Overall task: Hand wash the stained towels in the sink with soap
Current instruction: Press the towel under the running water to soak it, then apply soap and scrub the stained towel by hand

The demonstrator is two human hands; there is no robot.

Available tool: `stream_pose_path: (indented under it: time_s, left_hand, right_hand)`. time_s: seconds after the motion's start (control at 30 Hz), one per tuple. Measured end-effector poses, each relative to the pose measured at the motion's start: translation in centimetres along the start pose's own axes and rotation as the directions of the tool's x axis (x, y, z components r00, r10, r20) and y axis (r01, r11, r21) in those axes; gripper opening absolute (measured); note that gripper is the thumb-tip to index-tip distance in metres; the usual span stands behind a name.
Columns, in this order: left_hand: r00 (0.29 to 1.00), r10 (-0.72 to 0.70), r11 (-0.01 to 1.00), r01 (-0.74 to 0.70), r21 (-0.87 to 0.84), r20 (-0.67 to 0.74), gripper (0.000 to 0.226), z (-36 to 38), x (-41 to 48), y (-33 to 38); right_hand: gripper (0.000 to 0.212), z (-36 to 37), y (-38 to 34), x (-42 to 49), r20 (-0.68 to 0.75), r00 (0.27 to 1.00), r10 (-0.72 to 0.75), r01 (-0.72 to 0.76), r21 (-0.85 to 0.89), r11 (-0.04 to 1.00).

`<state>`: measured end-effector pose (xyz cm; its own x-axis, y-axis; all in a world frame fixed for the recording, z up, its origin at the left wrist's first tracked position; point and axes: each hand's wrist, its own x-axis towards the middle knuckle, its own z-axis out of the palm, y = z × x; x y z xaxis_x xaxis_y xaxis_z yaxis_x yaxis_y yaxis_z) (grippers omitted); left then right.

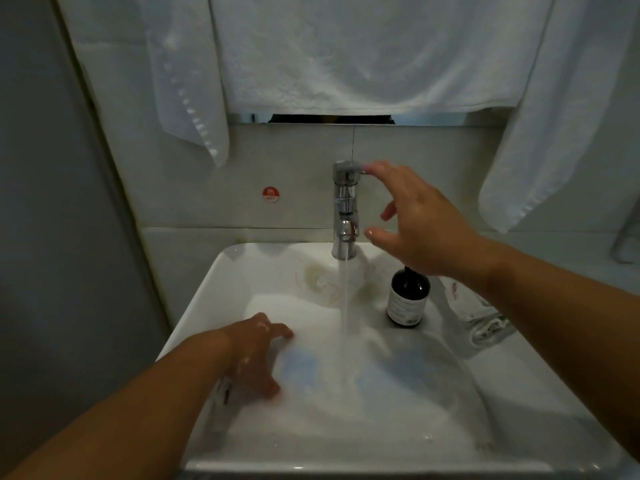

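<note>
A white towel (346, 403) with faint blue patches lies soaked in the white sink (221, 282). Water runs from the chrome tap (344, 209) onto it. My left hand (254, 355) rests flat on the towel's left side, fingers spread and flecked with suds. My right hand (415, 220) is up beside the tap, fingers spread, with the fingertips at the tap's handle (362, 169). A dark soap bottle (407, 299) with a pale label stands on the sink's right rim, partly hidden by my right wrist.
A crumpled white cloth (485, 323) with a reddish mark lies on the sink's right ledge. White towels (363, 57) hang along the wall above. A red HOT sticker (271, 195) is on the tiles left of the tap. A grey wall (52, 237) stands at the left.
</note>
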<state>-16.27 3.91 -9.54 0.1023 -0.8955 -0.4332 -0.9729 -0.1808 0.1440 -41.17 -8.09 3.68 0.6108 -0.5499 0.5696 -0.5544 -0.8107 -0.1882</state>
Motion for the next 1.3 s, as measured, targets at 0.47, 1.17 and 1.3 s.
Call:
stream_pose_path:
  time_s: [0.47, 1.17, 1.3]
  left_hand:
    - [1.0, 0.003, 1.0, -0.003, -0.004, 0.0, 0.118, 0.3, 0.4, -0.2]
    - [1.0, -0.028, 0.999, 0.028, -0.031, 0.0, 0.116, 0.3, -0.1, -0.1]
    - [0.999, -0.036, 0.999, 0.036, -0.024, 0.002, 0.116, 0.2, -0.1, 0.1]
  right_hand:
    - [0.082, 9.5, 6.7, -5.1, 0.24, 0.741, 0.627, -0.67, 0.2, 0.715]
    - [0.114, 6.6, -3.1, -6.6, 0.645, 0.764, 0.015, -0.145, 0.149, 0.978]
    - [0.1, 7.4, -4.0, -6.9, 0.705, 0.709, -0.009, -0.089, 0.103, 0.991]
